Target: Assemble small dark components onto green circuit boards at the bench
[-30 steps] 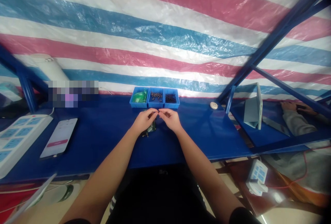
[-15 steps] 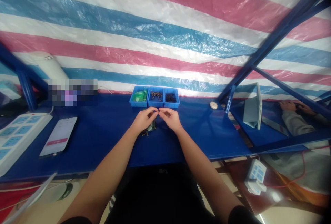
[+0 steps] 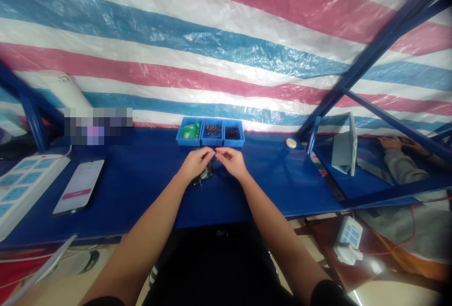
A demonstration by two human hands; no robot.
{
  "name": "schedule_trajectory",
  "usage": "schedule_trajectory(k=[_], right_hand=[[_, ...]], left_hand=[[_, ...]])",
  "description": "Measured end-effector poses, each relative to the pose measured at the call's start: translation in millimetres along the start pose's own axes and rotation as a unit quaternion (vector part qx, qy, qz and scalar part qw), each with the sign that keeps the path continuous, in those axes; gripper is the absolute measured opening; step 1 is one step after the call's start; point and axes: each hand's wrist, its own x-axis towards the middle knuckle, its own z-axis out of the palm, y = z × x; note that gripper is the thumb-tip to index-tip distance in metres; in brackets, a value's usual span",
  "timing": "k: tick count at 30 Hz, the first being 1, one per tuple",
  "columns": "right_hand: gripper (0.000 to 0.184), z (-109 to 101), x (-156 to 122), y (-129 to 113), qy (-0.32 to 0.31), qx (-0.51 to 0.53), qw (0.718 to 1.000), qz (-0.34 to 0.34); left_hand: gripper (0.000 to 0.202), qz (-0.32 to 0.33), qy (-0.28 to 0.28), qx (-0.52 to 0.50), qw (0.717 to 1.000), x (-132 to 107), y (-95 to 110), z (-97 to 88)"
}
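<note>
Tiny dark part [image 3: 214, 153] looks pinched between the left hand's [image 3: 195, 164] and right hand's [image 3: 230, 163] fingers, just in front of three blue plastic bins [image 3: 212, 144], with small dark parts [image 3: 213, 130] still in them and a crumpled green packet [image 3: 204, 174] just nearer than the hands.

The blue bench [image 3: 282, 188] gives free room on both sides of the left hand [image 3: 196, 162] and right hand [image 3: 231, 162]. Rightward, a hand can pass to a small white disc [image 3: 291, 143] and the blue steel post [image 3: 313, 135] just past it. Leftward, it can pass to a phone [image 3: 78, 187] and power strip [image 3: 24, 186]. Straight ahead, 3 blue bins [image 3: 210, 132] stand close, and a green packet [image 3: 204, 175] lies directly beneath the hands.
</note>
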Motion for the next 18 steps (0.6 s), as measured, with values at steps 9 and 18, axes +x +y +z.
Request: schedule_trajectory(k=[9, 18], right_hand=[[0.035, 1, -1, -4, -0.001, -0.007, 1.000, 0.011], [0.044, 4, 19, 8, 0.009, 0.066, 0.994, 0.085]], left_hand=[[0.033, 0.003, 0.006, -0.005, 1.000, 0, 0, 0.9], [0.035, -0.012, 0.057, 0.033, 0.998, 0, -3, -2.0]])
